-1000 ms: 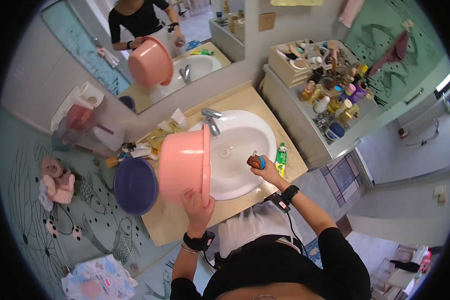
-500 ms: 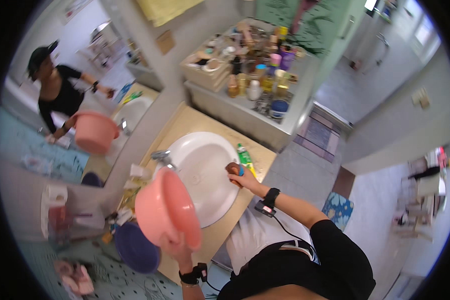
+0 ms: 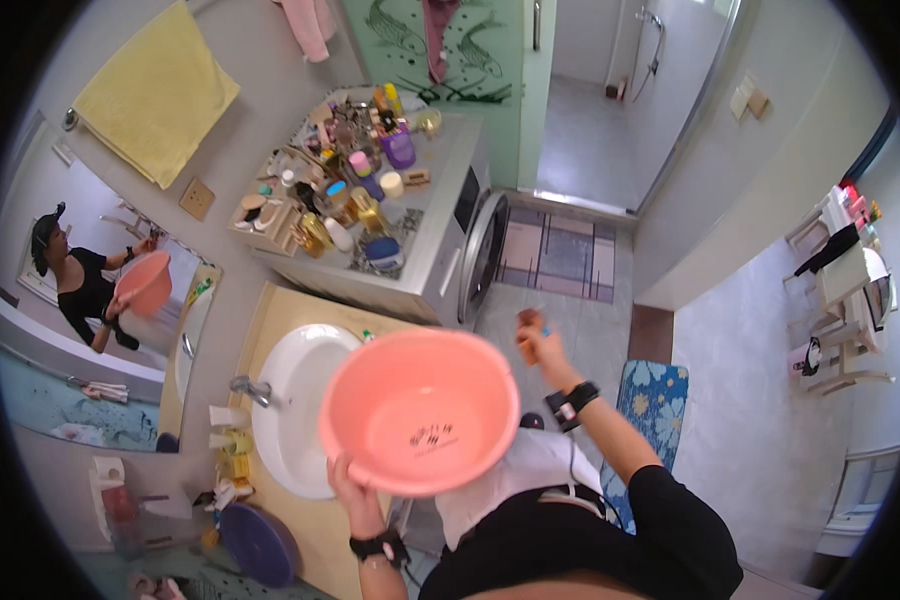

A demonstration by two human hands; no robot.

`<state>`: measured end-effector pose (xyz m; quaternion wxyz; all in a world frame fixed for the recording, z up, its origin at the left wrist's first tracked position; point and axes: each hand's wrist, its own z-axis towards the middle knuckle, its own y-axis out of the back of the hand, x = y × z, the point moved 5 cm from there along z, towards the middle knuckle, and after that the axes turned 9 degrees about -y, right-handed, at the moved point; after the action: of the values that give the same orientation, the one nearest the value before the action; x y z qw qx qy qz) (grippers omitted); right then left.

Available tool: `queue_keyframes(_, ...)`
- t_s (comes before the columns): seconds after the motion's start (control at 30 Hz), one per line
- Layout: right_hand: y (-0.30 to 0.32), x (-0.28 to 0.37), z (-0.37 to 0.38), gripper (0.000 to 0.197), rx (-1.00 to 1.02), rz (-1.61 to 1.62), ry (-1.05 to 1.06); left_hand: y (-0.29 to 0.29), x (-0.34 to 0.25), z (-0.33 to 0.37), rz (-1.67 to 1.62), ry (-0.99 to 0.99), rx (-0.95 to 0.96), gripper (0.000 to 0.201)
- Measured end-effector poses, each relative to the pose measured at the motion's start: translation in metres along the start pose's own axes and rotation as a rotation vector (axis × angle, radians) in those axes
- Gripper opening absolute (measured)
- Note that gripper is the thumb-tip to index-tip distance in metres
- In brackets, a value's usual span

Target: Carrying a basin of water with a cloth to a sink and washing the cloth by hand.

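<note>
My left hand [image 3: 352,497] grips the near rim of a pink plastic basin [image 3: 420,410] and holds it tilted up in front of me, its inside facing the camera. The basin hangs over the right part of a white sink [image 3: 292,400] set in a beige counter [image 3: 320,535]. My right hand [image 3: 532,338] is raised to the right of the basin, closed on a small orange and blue object [image 3: 527,330]. A black watch sits on that wrist. A chrome tap [image 3: 250,388] stands at the sink's left edge.
A washing machine [image 3: 450,225] beyond the sink carries many bottles and jars. A mirror [image 3: 100,330] on the left shows my reflection with the basin. A purple basin [image 3: 260,543] lies on the counter's near end. A blue floral mat [image 3: 655,400] and a patterned rug [image 3: 560,255] cover the floor.
My left hand swung the pink basin from the counter's left side up over the sink. My right hand lifted off the sink's edge with the small object. My head turned right.
</note>
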<state>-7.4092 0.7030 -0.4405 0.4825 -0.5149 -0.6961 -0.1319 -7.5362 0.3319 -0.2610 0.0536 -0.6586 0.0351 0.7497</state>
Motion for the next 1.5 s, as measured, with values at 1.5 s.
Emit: queue_keyframes(1.5, 0.458, 0.401, 0.477, 0.035, -0.419, 0.191, -0.089, -0.854, 0.108, 0.218, 0.159, 0.23, 0.696, 0.033)
